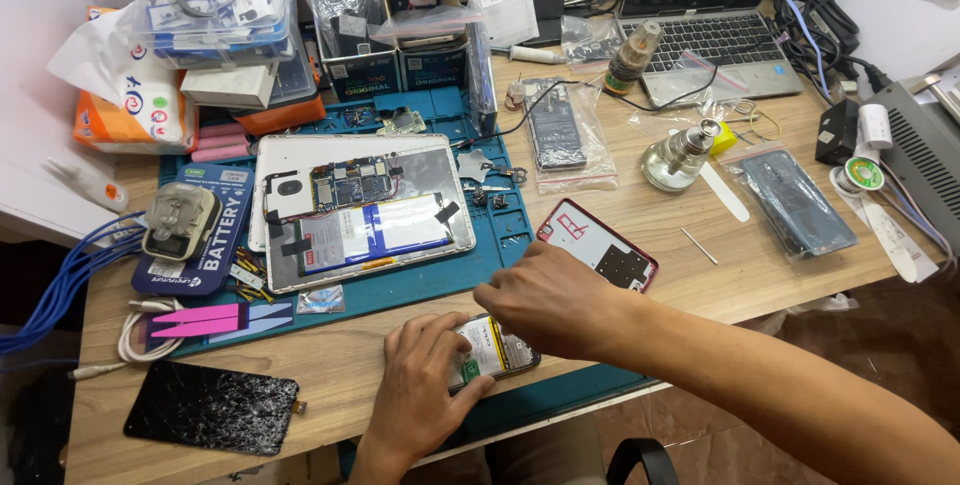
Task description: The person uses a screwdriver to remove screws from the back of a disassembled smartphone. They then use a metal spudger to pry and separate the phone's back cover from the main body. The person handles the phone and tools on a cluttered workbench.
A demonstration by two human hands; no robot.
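Both hands work on an opened phone (492, 350) lying back-off at the near edge of the wooden table (330, 365), just in front of the blue mat (420, 280). Left hand (420, 375) lies flat over the phone's left end, fingers spread and pressing down, thumb along the lower edge; it pins the phone, not a closed fist. Right hand (548, 300) comes in from the right, knuckles up, fingers curled down onto the phone's top edge; fingertips hidden under the hand, so cannot tell if it pinches anything. Phone shows a pale battery and board between the two hands, tilted slightly, right end higher in view. Just beyond the right hand, a red-rimmed phone back cover (598, 243) lies on the table, near but apart. On the mat, an opened tablet (360, 210) with battery and board exposed, well left of the hands. Left of it a small charger block (180, 223) sits on a blue battery box (222, 207). Cracked black screen (212, 407) lies at the near left corner, well apart from the left hand. White cable (140, 340) coiled beside pink pry tools (200, 322). Farther back: glass bottle (680, 153), bagged battery (552, 125), bagged dark phone (796, 203), laptop (705, 15), solder spool (863, 175), thin metal pin (698, 245) on the table right of the cover. Stacked parts boxes (215, 15) at back left.
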